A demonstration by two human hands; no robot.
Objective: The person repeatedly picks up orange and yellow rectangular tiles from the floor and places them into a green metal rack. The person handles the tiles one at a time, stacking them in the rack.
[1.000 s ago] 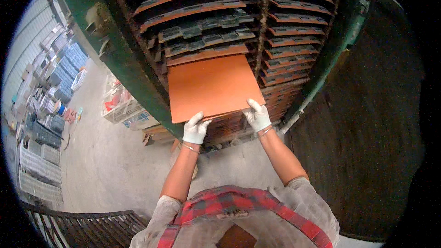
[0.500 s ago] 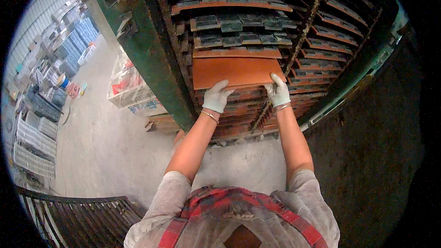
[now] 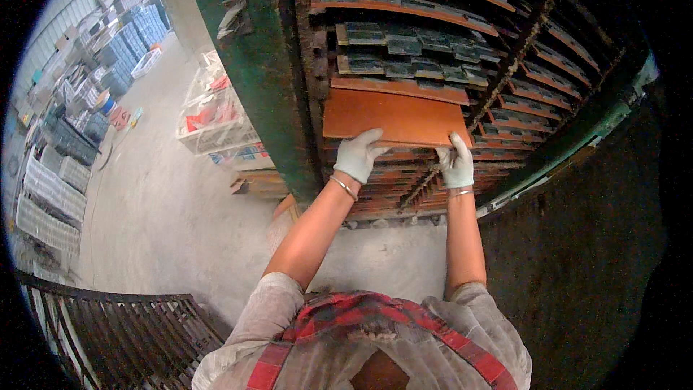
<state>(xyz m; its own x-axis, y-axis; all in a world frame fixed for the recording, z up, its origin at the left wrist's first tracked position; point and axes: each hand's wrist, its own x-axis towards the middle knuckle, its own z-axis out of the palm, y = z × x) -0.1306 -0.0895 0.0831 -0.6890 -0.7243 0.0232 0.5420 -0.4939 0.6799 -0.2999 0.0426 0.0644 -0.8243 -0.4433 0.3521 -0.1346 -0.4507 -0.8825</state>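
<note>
At the front of a tall rack (image 3: 505, 65), an orange board (image 3: 393, 117) was held level by both gloved hands, most of it already lying inside a slot between the shelves. Its near edge was gripped at the left corner by the left hand (image 3: 359, 155), fingers curled over the top and thumb below, and at the right corner by the right hand (image 3: 456, 162), closed on the edge in the same way. A thin bracelet was worn on each wrist. Just above the board, two shelves were filled with dark grey tiles (image 3: 404, 54), while similar orange boards were stacked in the slots below and to the right. The rack was flanked on the left by a green post (image 3: 253, 79). Farther left, on the concrete floor (image 3: 159, 202), a white wire crate (image 3: 213, 119) was seen, and stacked goods were ranged well beyond it. A dark metal grating (image 3: 123, 336) was visible at the lower left.
</note>
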